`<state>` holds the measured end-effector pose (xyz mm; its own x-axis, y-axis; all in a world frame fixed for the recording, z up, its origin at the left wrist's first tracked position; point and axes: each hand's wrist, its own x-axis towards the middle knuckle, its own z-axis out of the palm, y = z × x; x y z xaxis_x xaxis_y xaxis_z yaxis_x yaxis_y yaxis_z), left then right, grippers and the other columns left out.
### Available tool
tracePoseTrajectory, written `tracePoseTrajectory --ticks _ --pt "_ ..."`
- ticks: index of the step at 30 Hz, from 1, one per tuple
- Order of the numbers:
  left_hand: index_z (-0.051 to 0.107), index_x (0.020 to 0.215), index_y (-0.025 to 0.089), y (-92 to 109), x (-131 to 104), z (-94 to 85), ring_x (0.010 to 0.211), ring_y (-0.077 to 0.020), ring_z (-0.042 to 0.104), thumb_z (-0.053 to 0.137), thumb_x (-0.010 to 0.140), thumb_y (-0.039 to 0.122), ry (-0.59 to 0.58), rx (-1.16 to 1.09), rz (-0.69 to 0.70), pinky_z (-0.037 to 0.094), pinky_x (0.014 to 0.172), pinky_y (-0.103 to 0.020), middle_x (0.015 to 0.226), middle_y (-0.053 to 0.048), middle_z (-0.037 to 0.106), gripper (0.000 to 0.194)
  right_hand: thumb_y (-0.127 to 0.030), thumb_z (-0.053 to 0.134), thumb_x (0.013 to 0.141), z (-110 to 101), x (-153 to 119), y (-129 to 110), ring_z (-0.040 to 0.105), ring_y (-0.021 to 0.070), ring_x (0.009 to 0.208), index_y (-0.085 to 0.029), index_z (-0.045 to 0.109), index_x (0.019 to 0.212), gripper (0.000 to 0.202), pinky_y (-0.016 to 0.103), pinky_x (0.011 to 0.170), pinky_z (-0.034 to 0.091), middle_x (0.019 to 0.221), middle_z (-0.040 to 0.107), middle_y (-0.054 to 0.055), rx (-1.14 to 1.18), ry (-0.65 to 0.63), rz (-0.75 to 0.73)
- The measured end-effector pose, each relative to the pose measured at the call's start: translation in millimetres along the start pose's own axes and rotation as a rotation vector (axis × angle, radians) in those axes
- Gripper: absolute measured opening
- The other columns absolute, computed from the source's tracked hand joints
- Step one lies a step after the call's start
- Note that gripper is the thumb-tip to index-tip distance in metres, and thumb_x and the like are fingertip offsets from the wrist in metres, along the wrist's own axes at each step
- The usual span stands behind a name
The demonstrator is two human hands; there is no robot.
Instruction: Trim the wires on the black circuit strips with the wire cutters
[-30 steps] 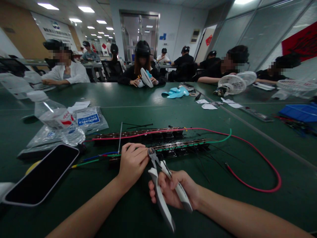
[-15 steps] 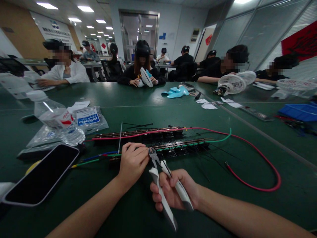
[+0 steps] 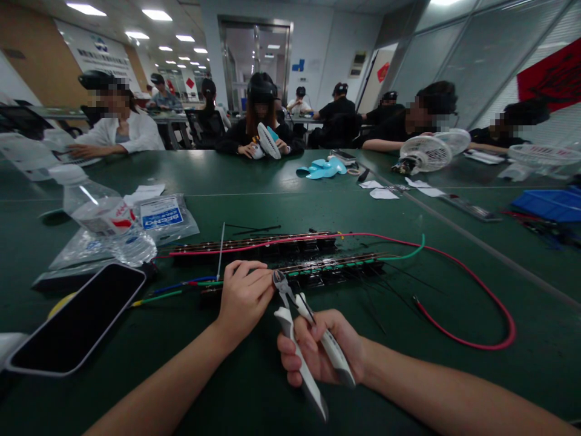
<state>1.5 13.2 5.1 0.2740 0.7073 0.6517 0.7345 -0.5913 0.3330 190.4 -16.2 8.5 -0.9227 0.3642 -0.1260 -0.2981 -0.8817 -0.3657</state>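
My right hand [image 3: 322,348] is closed round the white-and-grey handles of cutting pliers [image 3: 313,357]. The plier jaws are at the near black strip [image 3: 336,267], just right of my left hand's fingertips. My left hand [image 3: 245,297] is closed over the left part of that strip, which carries a green wire; what its fingertips grip is hidden. Behind it lies a second black strip [image 3: 299,243] with a red wire [image 3: 472,272] that loops to the right. A thin white tie [image 3: 221,251] stands up left of my left hand.
At left are a phone [image 3: 77,321], a plastic bottle [image 3: 104,218] and a clear bag with a blue label [image 3: 161,213]. Across the table [image 3: 254,181] people handle fan parts; blue fan blades [image 3: 322,168] lie there. A blue tray [image 3: 549,206] is at right.
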Motion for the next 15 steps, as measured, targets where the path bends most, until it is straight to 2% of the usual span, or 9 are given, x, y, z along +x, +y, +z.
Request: tracePoseTrajectory --ticks 15 --pt "0.069 0.086 0.023 -1.3 -1.7 1.7 0.097 -0.0225 0.06 0.055 0.089 0.019 0.002 -0.006 -0.001 0.033 0.088 -0.044 0.093 0.002 0.075 0.015 -0.018 0.049 0.064 2.3 0.4 2.3 0.046 0.0146 0.067 -0.011 0.063 0.056 0.017 0.031 0.067 0.036 0.076 0.05 0.006 0.011 0.073 -0.013"
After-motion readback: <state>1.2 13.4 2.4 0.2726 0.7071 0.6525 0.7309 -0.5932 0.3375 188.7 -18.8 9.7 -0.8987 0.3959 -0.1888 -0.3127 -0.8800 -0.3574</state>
